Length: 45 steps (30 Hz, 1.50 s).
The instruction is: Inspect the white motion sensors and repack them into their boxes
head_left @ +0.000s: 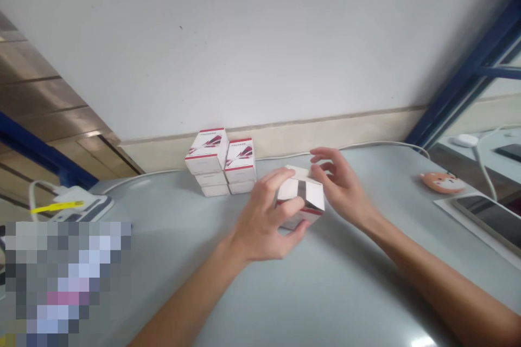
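A small white cardboard box (313, 194) with red edging stands in front of me, its top flaps partly raised and a dark gap showing between them. My left hand (268, 217) wraps around its left and near sides, the index finger reaching over the top and the thumb low at the front. At the box's right side is my right hand (340, 184), fingers loosely curved and apart; one finger is close to the back flap, and I cannot tell whether it touches. Left of the hands, several matching boxes (240, 160) are stacked against the wall.
The grey-green table (171, 260) meets a white wall (264, 43). A power strip (93, 209) with plugs lies at left, near a blurred-out patch. On the right are an orange animal-faced object (443, 182) and a dark phone-like device (490, 222). A white cable (382, 144) runs along the wall.
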Motion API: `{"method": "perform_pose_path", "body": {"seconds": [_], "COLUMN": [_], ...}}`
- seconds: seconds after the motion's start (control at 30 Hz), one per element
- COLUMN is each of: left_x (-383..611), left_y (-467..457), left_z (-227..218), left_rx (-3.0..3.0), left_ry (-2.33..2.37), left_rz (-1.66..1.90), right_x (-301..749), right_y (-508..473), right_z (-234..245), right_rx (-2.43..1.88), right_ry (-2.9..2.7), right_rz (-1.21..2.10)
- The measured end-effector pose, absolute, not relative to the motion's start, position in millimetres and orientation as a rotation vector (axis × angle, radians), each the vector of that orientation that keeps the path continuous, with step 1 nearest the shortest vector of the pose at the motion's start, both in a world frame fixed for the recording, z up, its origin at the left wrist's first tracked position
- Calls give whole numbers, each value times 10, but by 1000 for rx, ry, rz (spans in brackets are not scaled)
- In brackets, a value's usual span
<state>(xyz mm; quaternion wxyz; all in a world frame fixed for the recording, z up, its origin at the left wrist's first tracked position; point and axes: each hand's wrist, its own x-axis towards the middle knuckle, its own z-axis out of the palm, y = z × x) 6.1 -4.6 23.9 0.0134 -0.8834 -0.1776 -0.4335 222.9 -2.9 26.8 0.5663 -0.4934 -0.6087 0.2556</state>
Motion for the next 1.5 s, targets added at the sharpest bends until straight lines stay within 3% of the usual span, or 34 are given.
{"method": "perform_pose_path", "body": {"seconds": [0.17,0.37,0.53,0.8,1.2,1.3,1.5], "left_x": [40,-33,-107,41,265,257,84], "left_y": [24,118,179,163,9,2,24], "left_z": [207,283,256,-49,-155,-171,-53], "left_rx": [-2784,-2680,-2665,-2623,-2929,-2830,-2473], "left_ry": [-704,-626,-601,-817,-1189,-1094,-530], "left_rz": [-1476,-1286,-1237,-1991,-2282,-2143,-1402], "right_x": [2255,2195,2211,2269,2258,2237,2090], "right_y": [-128,-231,-218,-227,-186,-192,-206], "right_z": [345,361,326,381,378,359,366], "right_rx": [-961,-918,-1014,-1053,-1127,-1173,-1295], "right_ry": [-1747,-2109,-1907,-1815,-1823,-1769,-1668], "right_rz": [82,48,169,262,218,134,-69]}}
